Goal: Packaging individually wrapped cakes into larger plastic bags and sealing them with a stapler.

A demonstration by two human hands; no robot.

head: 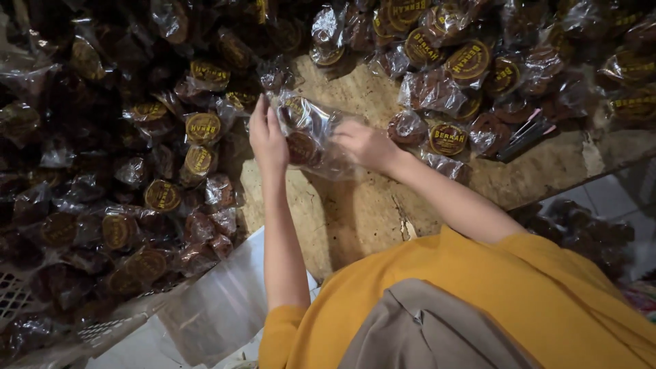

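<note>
Right now, both hands work one clear plastic bag (311, 133) of dark round cakes, held just above the pale stone surface (355, 212).

Its left edge sits under the left hand (268, 140), fingers pressed flat together against the wrapper; the right hand (365, 145) has its grip closed on the bag's other end, pinching the plastic. Beyond the left hand lies a heap of wrapped cakes with round yellow labels (171, 171); past the right hand, more packets (447, 102) and dark tongs (526, 133).
</note>
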